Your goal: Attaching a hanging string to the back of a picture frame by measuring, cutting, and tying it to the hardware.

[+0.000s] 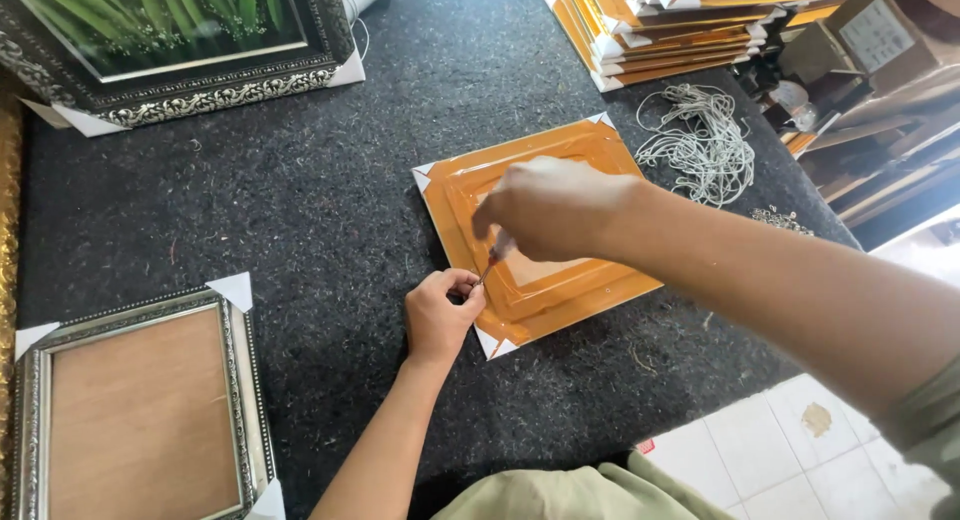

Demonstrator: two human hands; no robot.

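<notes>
Right now both hands are down on the square orange-wrapped picture frame (545,230), which lies flat near the middle of the dark grey felt-covered table (300,200), white cardboard protectors on its corners. The left hand (440,315) is curled into a loose fist at the frame's near left edge, fingers pinched together on something too small to make out. The right hand (550,208) reaches in from the right, hovering over the frame's centre, fingers closed narrowly around a thin tool with a reddish handle (492,263), its tip angled down toward the left hand's pinch.

Off to the far right, just beside the frame, sits a tangled heap of white cord (700,145). Behind it, at the table's back edge, a stack of similar orange-wrapped frames (680,25). Near left, a silver ornate frame with a brown backing board (145,410) lies flat. Far left, a dark ornate frame holding a green leafy picture (180,40) rests at the corner.
</notes>
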